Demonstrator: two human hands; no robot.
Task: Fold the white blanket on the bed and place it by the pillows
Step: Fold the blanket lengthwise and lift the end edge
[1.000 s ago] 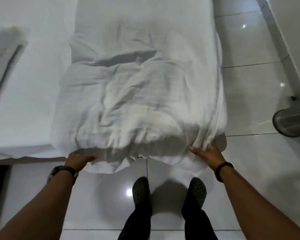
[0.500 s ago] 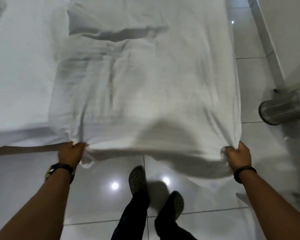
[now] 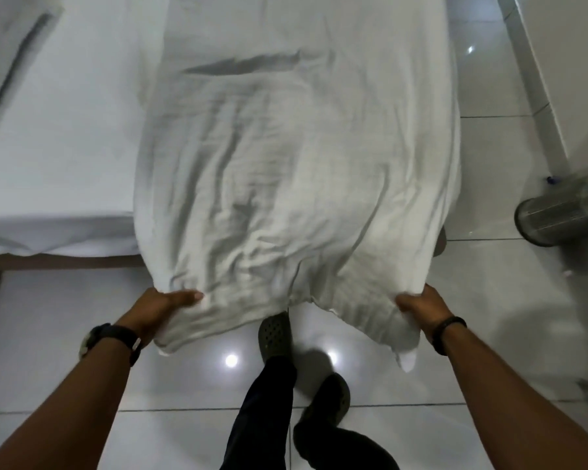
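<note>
The white blanket [image 3: 296, 178] lies crumpled along the right side of the bed [image 3: 58, 137], its near end hanging past the foot of the bed over the floor. My left hand [image 3: 160, 308] grips the blanket's near left corner. My right hand [image 3: 421, 308] holds the near right corner, with a loose flap dangling beside it. Both corners are raised off the mattress. No pillows are in view.
A glossy white tiled floor [image 3: 82, 334] surrounds the bed's foot. My two feet in dark clogs [image 3: 275, 334] stand just below the blanket's edge. A metal mesh bin [image 3: 557, 215] lies at the right by a white wall [image 3: 564, 62]. A dark strip [image 3: 17, 66] lies on the far left of the bed.
The blanket has gone from stretched flat to slack and wrinkled, its near edge now sagging lower between my hands. My hands have come closer together and my feet have shifted.
</note>
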